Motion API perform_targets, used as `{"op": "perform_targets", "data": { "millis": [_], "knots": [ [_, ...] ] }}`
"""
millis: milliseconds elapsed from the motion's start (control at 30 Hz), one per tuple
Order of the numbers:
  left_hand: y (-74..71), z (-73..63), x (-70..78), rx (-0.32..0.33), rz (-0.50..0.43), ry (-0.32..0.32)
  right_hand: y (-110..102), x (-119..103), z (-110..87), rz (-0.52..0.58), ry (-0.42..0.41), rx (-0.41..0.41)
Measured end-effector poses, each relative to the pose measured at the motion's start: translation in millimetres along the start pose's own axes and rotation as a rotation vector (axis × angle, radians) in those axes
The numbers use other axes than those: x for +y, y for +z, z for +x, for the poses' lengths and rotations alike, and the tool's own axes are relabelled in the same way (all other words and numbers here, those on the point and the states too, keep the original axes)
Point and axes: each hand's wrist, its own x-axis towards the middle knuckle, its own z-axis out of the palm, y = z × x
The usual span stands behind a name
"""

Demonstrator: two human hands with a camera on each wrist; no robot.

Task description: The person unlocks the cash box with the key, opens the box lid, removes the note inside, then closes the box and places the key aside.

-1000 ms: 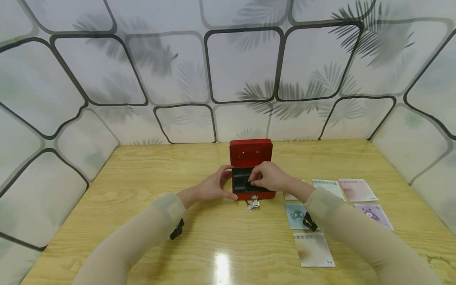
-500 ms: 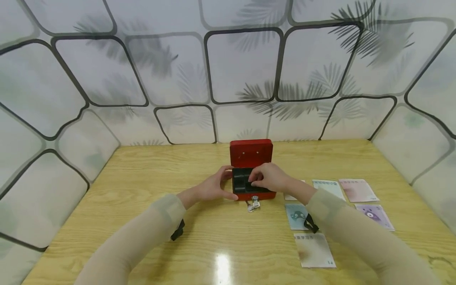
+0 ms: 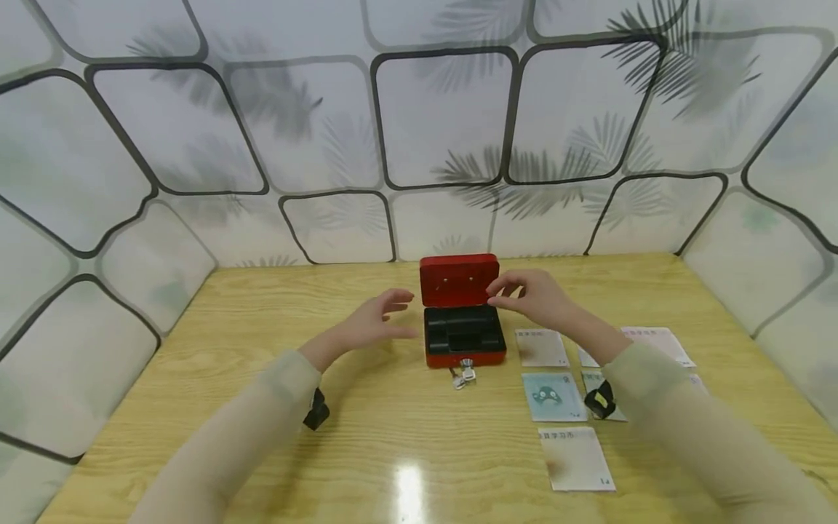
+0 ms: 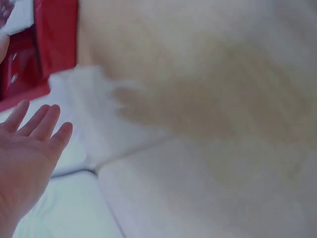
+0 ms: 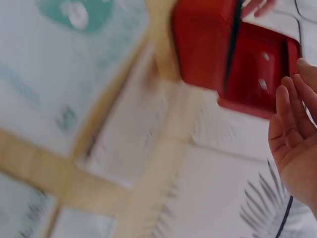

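A small red cash box (image 3: 445, 360) stands on the table with its lid (image 3: 458, 282) raised, showing a black inner tray (image 3: 452, 317). Small keys (image 3: 460, 380) hang at the lock on its front. My left hand (image 3: 366, 320), fingers spread, is apart from the box on its left side. On the other side, my right hand (image 3: 535, 297) has its fingertips at the lid's right edge; I cannot tell whether they touch it. The right wrist view shows slightly bent fingers of this hand (image 5: 297, 144) with nothing held.
Several play banknotes lie to the right of the box: a blue one (image 3: 552, 397), a brownish one (image 3: 575, 460), another brownish one (image 3: 541, 348) and a pink one (image 3: 664, 345). My right sleeve (image 3: 681, 407) covers some of them. A patterned backdrop (image 3: 445, 131) stands behind the table.
My right hand has lifted out of the black tray and moved up and right to the lid's edge. The left hand has let go of the box's left side and drawn back.
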Motion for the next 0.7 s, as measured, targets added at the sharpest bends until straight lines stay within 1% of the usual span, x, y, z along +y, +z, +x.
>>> {"op": "perform_targets", "data": {
  "millis": [100, 167, 267, 333, 433, 567, 700],
  "knots": [
    [-14.4, 4.4, 9.1, 0.072, -0.037, 0.034, -15.0, 1.9, 4.1, -0.013, 0.026, 0.065],
    [-21.2, 9.9, 16.3, 0.120, -0.067, 0.060, -21.4, 2.6, 7.7, -0.006, 0.048, 0.109],
    [-27.4, 18.9, 26.6, 0.176, -0.084, 0.087, -26.3, 3.3, 13.5, 0.010, 0.066, 0.158],
    [-29.3, 24.7, 31.2, 0.198, -0.071, 0.086, -26.5, 5.0, 17.8, 0.026, 0.085, 0.169],
    [-27.8, 32.4, 34.3, 0.205, -0.056, 0.066, -24.7, 7.6, 23.6, 0.060, 0.110, 0.147],
    [-20.5, 39.6, 36.4, 0.184, -0.063, 0.044, -20.7, 9.2, 28.0, 0.118, 0.143, 0.087],
    [-14.0, 43.6, 37.8, 0.170, -0.064, 0.041, -16.4, 10.6, 29.5, 0.147, 0.143, 0.060]
  ]
}}
